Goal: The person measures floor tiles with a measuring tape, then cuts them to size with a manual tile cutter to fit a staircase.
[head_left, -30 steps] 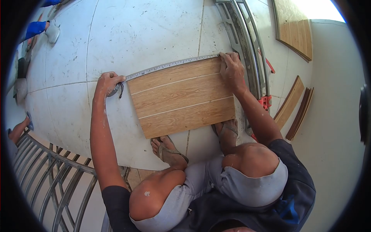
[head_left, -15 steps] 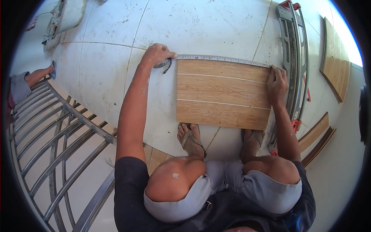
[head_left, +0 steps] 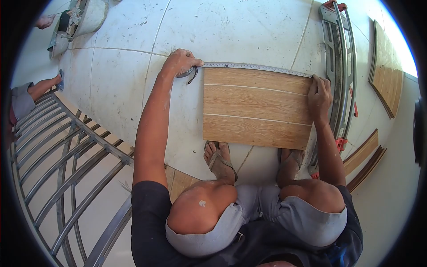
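A wood-look tile [head_left: 257,107] with two pale lines across it lies on the floor in front of my feet. Along its far edge stretches a tape measure [head_left: 258,67]. My left hand [head_left: 181,63] is closed round the tape's case, just beyond the tile's far left corner; a dark strap hangs from it. At the far right corner, my right hand [head_left: 319,91] pinches the tape's end against the tile's edge, fingers bent.
A tile cutter [head_left: 340,66] stands right of the tile. More wood-look tiles [head_left: 387,66] lean at the far right, with cut strips [head_left: 362,149] nearer. Metal railing [head_left: 102,142] fills the left. Another person's leg [head_left: 44,88] and a bucket [head_left: 91,18] are at the far left.
At the upper left, the bucket and the other person's hand have shifted. My hands, the tape and the tile stay practically where they were.
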